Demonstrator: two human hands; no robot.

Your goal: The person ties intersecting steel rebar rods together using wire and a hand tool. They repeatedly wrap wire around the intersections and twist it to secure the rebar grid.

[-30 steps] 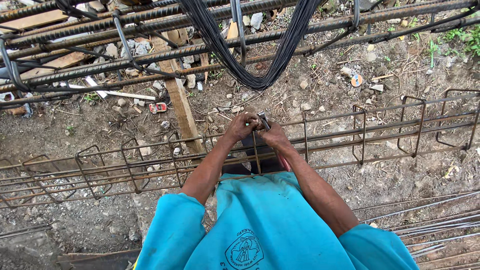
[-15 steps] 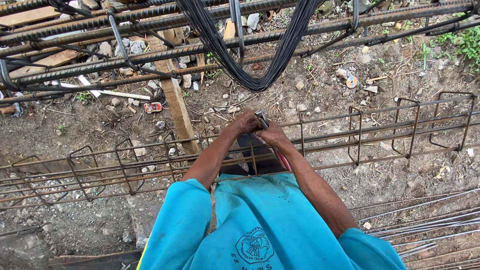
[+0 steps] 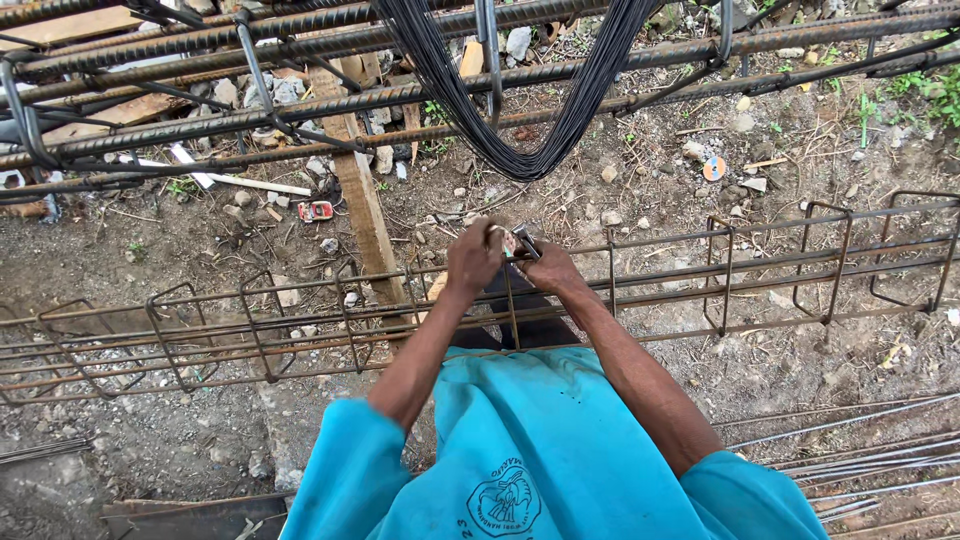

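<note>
both hands meet at the top of a long rusty rebar cage (image 3: 700,262) that runs across the view on bare ground, at the point where an upright stirrup (image 3: 511,310) crosses the upper bar. the left hand (image 3: 474,254) is curled shut around that joint, fingers wrapped over the bar. the right hand (image 3: 549,268) is closed on a small metal tool (image 3: 522,243), probably pincers or a tying hook, whose bright tip sits between the two hands right at the crossing.

compared with half a second ago, the left hand has lifted and rolled a little over the bar, its knuckles now higher, and the tool head has tilted flatter toward it; the right wrist stays low on the bar. that looks like a twist being worked at the joint, so the tie there seems to be in the middle of tightening rather than finished, though the wire itself is too thin to see.

a bundle of black tie wire (image 3: 520,150) hangs in a loop from the heavier bars (image 3: 300,110) above, and a wooden plank (image 3: 362,215) lies on the dirt beyond the cage.
</note>
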